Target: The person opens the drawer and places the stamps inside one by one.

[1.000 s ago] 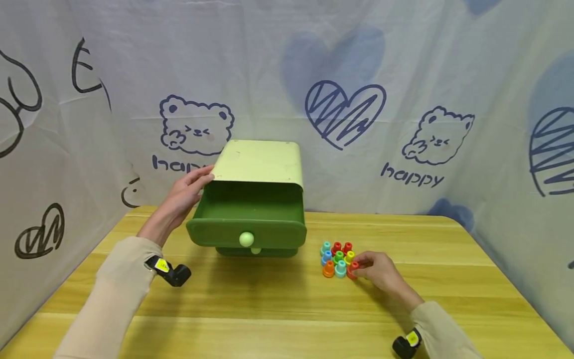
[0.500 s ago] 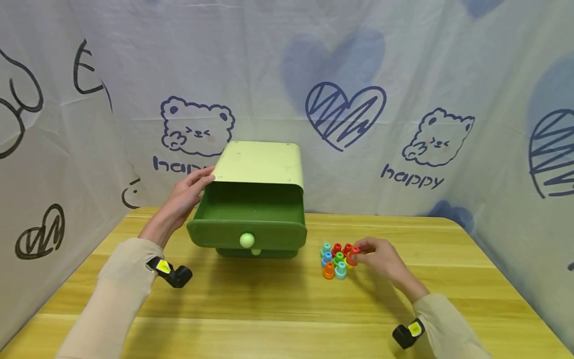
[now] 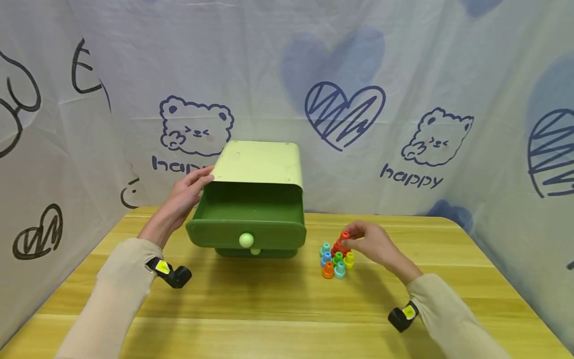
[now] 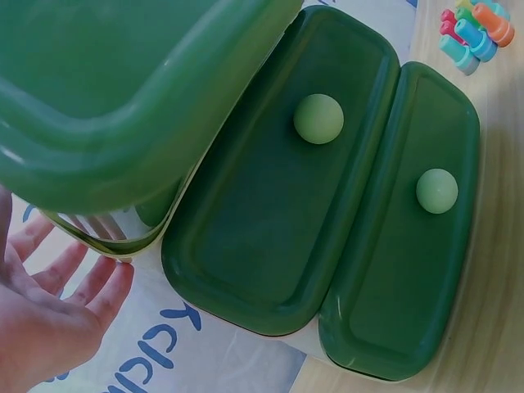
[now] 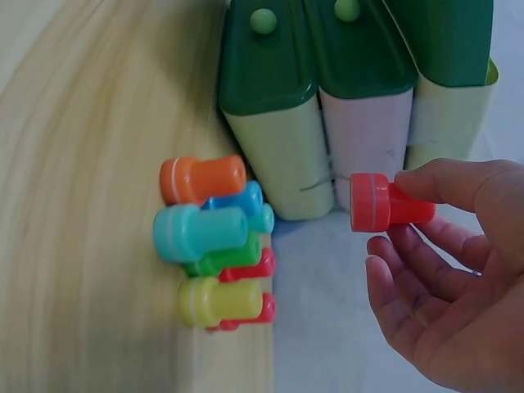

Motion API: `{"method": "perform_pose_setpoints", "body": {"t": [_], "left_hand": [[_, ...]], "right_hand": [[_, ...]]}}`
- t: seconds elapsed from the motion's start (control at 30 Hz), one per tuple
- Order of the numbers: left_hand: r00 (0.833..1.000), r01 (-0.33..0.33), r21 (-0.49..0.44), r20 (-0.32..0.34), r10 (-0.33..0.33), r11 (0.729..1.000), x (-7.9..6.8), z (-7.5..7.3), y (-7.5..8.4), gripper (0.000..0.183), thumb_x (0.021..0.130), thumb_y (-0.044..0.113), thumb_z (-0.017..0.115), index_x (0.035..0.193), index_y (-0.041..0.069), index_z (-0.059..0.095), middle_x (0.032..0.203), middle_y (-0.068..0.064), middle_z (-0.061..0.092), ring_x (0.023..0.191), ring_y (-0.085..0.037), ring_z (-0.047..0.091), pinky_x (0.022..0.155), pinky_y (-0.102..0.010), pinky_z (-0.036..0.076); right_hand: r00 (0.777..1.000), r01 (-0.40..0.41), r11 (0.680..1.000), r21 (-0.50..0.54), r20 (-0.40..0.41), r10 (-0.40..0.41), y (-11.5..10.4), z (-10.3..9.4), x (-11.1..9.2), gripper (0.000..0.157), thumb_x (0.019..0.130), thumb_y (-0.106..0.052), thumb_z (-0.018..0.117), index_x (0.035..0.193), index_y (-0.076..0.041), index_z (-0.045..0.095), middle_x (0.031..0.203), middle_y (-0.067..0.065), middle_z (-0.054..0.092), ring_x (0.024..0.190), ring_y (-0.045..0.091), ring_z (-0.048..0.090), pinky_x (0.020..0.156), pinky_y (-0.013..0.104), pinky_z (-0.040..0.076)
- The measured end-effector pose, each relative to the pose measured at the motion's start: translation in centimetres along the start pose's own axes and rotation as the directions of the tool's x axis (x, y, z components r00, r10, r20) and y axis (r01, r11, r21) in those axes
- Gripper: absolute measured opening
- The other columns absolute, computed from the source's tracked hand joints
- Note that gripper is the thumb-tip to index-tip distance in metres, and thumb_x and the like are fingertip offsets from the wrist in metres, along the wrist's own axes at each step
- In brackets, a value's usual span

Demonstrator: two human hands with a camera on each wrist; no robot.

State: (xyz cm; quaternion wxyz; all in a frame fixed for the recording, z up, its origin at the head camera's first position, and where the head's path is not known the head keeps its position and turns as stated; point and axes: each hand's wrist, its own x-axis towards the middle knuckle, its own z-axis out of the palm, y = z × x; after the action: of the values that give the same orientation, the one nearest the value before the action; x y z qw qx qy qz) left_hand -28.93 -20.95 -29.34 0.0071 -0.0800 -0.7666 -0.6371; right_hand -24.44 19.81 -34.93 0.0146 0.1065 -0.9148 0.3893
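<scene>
My right hand [image 3: 372,243] pinches a red toy stamp [image 5: 373,203], a small plastic piece with a wide base and narrow top, lifted off the table. Just under it stand the other stamps: orange [image 5: 205,180], light blue [image 5: 196,233], blue, green [image 5: 225,259], yellow [image 5: 221,301] and red ones, close together. To their left is a pale-green drawer cabinet [image 3: 262,162]. Its dark green top drawer [image 3: 219,233] is pulled out, and no item shows inside in the head view. With fairly straight fingers, my left hand [image 3: 183,195] rests against the cabinet's upper left side.
Two lower drawers [image 4: 254,229] with round pale knobs [image 4: 437,191] are closed. The cabinet stands on a wooden table [image 3: 287,319]. Behind and at both sides hangs a white cloth [image 3: 269,60] with printed hearts and bears. Each wrist wears a small black camera [image 3: 172,273].
My right hand has lifted the red stamp from the front right corner of the group and carried it back and left, above the rear stamps. The left hand and drawer stay put.
</scene>
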Motion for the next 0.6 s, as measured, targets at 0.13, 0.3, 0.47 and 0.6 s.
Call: {"method": "perform_pose_setpoints", "body": {"t": [0.13, 0.3, 0.47, 0.6], "left_hand": [[1.000, 0.000, 0.003, 0.004, 0.000, 1.000, 0.1, 0.1, -0.1, 0.062, 0.101, 0.039, 0.048, 0.153, 0.011, 0.029, 0.156, -0.010, 0.024, 0.141, -0.027, 0.022, 0.112, -0.049, 0.023], [1.000, -0.007, 0.008, 0.008, 0.007, 1.000, 0.2, 0.2, -0.1, 0.063, 0.101, 0.040, 0.048, 0.153, 0.010, 0.029, 0.156, -0.011, 0.026, 0.140, -0.028, 0.025, 0.111, -0.048, 0.026], [1.000, -0.012, 0.003, 0.003, 0.012, 1.000, 0.2, 0.1, -0.1, 0.063, 0.101, 0.040, 0.049, 0.152, 0.009, 0.029, 0.156, -0.011, 0.025, 0.140, -0.027, 0.025, 0.111, -0.048, 0.026], [1.000, -0.009, -0.001, 0.001, 0.009, 1.000, 0.1, 0.0, -0.2, 0.063, 0.101, 0.040, 0.048, 0.153, 0.009, 0.029, 0.156, -0.011, 0.025, 0.140, -0.027, 0.025, 0.111, -0.047, 0.026]], "right_hand": [[1.000, 0.010, 1.000, 0.016, 0.007, -0.010, -0.9, 0.1, 0.2, 0.020, 0.085, -0.008, 0.071, 0.102, 0.002, 0.066, 0.091, 0.007, 0.066, 0.086, 0.022, 0.061, 0.074, 0.035, 0.053], [0.999, 0.037, 0.999, 0.009, 0.021, -0.038, -1.7, -0.3, 0.5, 0.021, 0.086, -0.008, 0.070, 0.104, 0.002, 0.065, 0.093, 0.007, 0.066, 0.089, 0.024, 0.061, 0.075, 0.036, 0.053], [0.997, 0.066, 0.998, -0.013, 0.029, -0.066, -2.9, -1.1, 1.0, 0.022, 0.087, -0.009, 0.069, 0.106, 0.002, 0.065, 0.094, 0.008, 0.067, 0.090, 0.024, 0.060, 0.076, 0.037, 0.052], [0.995, 0.084, 0.996, -0.030, 0.050, -0.083, -3.9, -1.5, 1.4, 0.021, 0.087, -0.009, 0.068, 0.106, 0.001, 0.066, 0.094, 0.008, 0.067, 0.089, 0.024, 0.061, 0.077, 0.038, 0.051]]}}
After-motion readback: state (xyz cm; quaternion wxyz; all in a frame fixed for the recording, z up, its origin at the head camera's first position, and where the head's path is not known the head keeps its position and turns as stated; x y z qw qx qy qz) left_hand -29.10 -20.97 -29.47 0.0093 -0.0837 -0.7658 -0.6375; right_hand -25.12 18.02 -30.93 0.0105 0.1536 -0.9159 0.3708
